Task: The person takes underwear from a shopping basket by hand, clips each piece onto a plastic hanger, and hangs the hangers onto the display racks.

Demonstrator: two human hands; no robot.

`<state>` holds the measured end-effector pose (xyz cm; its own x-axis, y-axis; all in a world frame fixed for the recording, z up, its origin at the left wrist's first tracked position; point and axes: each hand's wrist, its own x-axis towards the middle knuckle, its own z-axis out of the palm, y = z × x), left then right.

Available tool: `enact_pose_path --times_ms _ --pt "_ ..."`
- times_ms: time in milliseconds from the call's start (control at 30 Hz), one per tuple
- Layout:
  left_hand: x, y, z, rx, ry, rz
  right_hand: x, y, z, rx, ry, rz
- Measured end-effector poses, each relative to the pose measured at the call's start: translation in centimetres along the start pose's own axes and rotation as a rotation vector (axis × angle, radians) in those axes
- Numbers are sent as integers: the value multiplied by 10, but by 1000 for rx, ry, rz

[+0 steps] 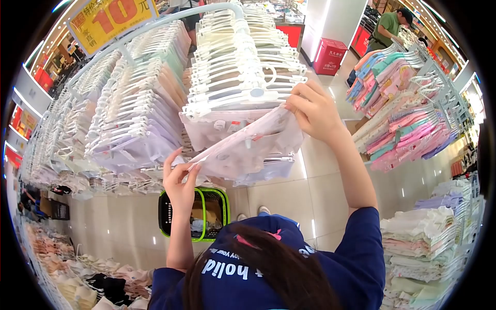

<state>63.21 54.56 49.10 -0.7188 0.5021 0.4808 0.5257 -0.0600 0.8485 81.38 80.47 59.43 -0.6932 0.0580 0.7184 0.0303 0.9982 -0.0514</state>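
A thin pale pink garment (248,147) with a faint print is stretched on a slant in front of the rack, its folded edge running between my two hands. My left hand (181,181) pinches its lower left corner between thumb and fingers. Higher up, my right hand (312,111) is closed on the right corner, close to the end of a white clip hanger (268,96). Behind it hangs a similar pale pink garment (206,132) with a small red label. Whether the held piece is still clipped to a hanger, I cannot tell.
Rows of lilac clothes (129,150) on white hangers crowd the left. A black basket with a green rim (226,206) stands on the floor by my feet. Colourful clothes (398,129) hang at right, near a person in green (387,28). A yellow price sign (111,20) tops the rack.
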Motion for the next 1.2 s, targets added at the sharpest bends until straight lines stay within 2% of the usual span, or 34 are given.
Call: enact_pose_path --times_ms 100,233,400,600,733,833,1000,1200 --pt "2 -5 -1 -256 -158 -295 -7 1 -8 -14 -20 27" --pt "-3 10 6 -347 -180 -300 -30 -1 -21 57 -17 115" --pt "-8 24 13 -350 -119 -94 -62 -13 -44 245 -133 322" --pt "-2 39 17 -338 -169 118 -76 -20 -69 442 -152 400" --pt "10 38 12 -200 -358 110 -82 -27 -81 479 -132 473" --pt "24 58 14 62 -587 293 -78 -33 -89 446 -107 501" --pt "31 55 12 12 -816 328 -76 -31 -92 319 -96 436" --pt "23 46 20 -7 -891 275 -83 -31 -90 298 -132 474"
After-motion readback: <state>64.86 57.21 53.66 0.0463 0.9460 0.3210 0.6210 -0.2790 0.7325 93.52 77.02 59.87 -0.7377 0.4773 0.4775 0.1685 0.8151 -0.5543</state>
